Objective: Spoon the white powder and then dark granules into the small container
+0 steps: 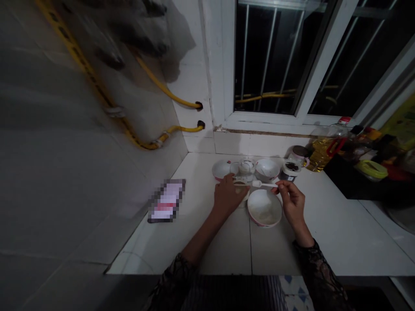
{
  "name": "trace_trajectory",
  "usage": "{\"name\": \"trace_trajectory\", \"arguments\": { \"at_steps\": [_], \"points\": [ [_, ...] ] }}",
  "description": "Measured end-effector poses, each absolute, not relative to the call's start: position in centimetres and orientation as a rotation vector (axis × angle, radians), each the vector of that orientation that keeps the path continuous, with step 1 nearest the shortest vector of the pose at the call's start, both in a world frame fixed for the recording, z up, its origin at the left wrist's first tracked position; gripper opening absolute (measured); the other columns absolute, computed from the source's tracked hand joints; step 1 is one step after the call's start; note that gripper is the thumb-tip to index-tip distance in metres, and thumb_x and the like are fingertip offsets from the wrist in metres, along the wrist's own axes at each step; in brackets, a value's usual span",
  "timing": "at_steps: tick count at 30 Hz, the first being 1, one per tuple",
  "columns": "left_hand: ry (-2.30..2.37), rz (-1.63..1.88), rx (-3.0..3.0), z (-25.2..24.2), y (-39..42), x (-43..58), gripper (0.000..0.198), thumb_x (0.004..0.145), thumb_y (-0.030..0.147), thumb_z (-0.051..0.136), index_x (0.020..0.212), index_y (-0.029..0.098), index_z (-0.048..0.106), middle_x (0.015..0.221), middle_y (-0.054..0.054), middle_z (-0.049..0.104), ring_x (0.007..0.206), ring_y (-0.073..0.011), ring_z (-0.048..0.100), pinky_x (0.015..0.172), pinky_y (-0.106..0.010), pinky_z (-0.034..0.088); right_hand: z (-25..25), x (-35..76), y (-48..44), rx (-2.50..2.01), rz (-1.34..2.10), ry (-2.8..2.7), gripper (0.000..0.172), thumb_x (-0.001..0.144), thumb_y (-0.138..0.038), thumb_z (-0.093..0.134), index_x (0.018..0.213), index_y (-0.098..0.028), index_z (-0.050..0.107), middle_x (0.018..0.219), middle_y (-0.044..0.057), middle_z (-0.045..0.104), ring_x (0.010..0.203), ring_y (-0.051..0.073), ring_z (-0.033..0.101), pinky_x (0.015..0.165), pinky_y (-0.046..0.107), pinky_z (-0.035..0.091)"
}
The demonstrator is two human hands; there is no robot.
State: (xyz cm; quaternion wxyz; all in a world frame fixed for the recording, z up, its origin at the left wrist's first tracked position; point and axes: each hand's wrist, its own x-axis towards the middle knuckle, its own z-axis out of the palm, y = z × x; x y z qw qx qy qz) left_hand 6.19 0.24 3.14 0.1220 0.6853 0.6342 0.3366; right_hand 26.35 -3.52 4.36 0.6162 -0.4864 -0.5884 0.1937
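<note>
Between front and back edges of the countertop (343, 235), just beyond the bowl (265, 200), pinching the white spoon (258, 184) by its handle end in the right hand (293, 201). With left hand (226, 194) curled at a pale container (241, 200), cannot tell whether gripping. Likely light, stiff; best held there.

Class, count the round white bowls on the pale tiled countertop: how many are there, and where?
3: the front bowl, beside the person's right hand; the back-left bowl and the back-right bowl, both nearer the white window wall. Others may be hidden.
</note>
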Motion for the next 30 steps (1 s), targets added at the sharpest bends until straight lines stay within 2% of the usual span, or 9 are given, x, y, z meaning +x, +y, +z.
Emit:
{"name": "trace_trajectory", "arguments": {
  "at_steps": [4,7,14,19,22,24,26,28,30],
  "points": [
    [1.984,0.867,2.133,3.7,-0.4,7.6,0.066,0.080,0.054,0.066,0.127,0.010,0.051,0.121,-0.021,0.067,0.117,-0.0362,0.062,0.099,-0.048,0.042,4.5,26.6,-3.5,-1.133,0.444,-1.302,0.026,0.087,-0.046,0.060,0.082,-0.021,0.065,0.066,0.000,0.067,0.064,0.018,0.060,0.067,0.030,0.049],
    [2.055,0.786,2.132,4.3,-0.6,8.2,0.062,0.080,0.053,0.065,0.123,0.009,0.055,0.115,-0.021,0.069,0.113,-0.0363,0.064,0.102,-0.049,0.039,4.5,26.6,-3.4,-1.144,0.457,-1.279,0.026,0.086,-0.046,0.061,0.082,-0.021,0.065,0.065,0.000,0.067,0.063,0.018,0.059,0.067,0.031,0.049],
    [2.057,0.721,2.180,5.4,0.2,8.0,0.034,0.091,0.034,0.053,0.114,0.010,0.059,0.110,-0.020,0.072,0.105,-0.0356,0.067,0.103,-0.052,0.037,4.6,26.6,-3.4,-1.131,0.495,-1.242,0.024,0.084,-0.044,0.063,0.082,-0.021,0.065,0.065,0.001,0.068,0.063,0.017,0.060,0.068,0.031,0.048],
    [1.779,0.761,2.013,5.6,0.5,5.2,0.028,0.095,0.025,0.042,0.116,0.014,0.057,0.113,-0.015,0.072,0.110,-0.0294,0.067,0.098,-0.045,0.045,4.4,26.9,-3.2,-1.140,0.524,-1.210,0.025,0.082,-0.046,0.063,0.081,-0.021,0.065,0.064,0.001,0.067,0.063,0.018,0.060,0.068,0.031,0.048],
    [1.462,0.823,1.923,5.1,0.5,2.5,0.036,0.091,0.039,0.051,0.120,0.018,0.055,0.122,-0.013,0.069,0.111,-0.0280,0.066,0.094,-0.042,0.050,4.3,27.3,-2.9,-1.157,0.553,-1.212,0.024,0.080,-0.044,0.064,0.080,-0.020,0.065,0.062,0.000,0.066,0.061,0.017,0.058,0.067,0.031,0.047],
    [1.213,0.829,1.926,4.5,0.7,1.0,0.052,0.079,0.044,0.067,0.124,0.020,0.054,0.129,-0.011,0.065,0.116,-0.0267,0.063,0.096,-0.039,0.051,4.4,27.4,-2.8,-1.164,0.564,-1.224,0.023,0.080,-0.043,0.064,0.079,-0.020,0.065,0.062,0.000,0.066,0.061,0.017,0.058,0.067,0.031,0.047],
    [1.116,0.824,1.887,3.9,1.2,0.3,0.059,0.071,0.042,0.074,0.123,0.021,0.055,0.129,-0.009,0.065,0.112,-0.0259,0.065,0.094,-0.038,0.053,4.5,27.4,-2.8,-1.164,0.565,-1.234,0.021,0.080,-0.041,0.064,0.078,-0.021,0.066,0.062,0.000,0.066,0.061,0.017,0.058,0.067,0.031,0.047],
    [1.131,0.842,1.836,3.5,1.8,0.2,0.055,0.069,0.039,0.076,0.118,0.019,0.058,0.123,-0.010,0.068,0.107,-0.0253,0.066,0.090,-0.037,0.054,4.6,27.2,-2.9,-1.159,0.567,-1.248,0.019,0.080,-0.040,0.064,0.078,-0.021,0.066,0.062,0.000,0.066,0.061,0.017,0.059,0.066,0.031,0.048],
    [1.173,0.893,1.838,3.2,2.2,0.6,0.043,0.073,0.038,0.073,0.109,0.019,0.062,0.112,-0.008,0.072,0.099,-0.0238,0.069,0.086,-0.035,0.055,4.7,27.1,-2.9,-1.155,0.569,-1.264,0.018,0.081,-0.039,0.064,0.078,-0.021,0.066,0.062,0.000,0.066,0.061,0.017,0.059,0.066,0.031,0.048]
  ]
}}
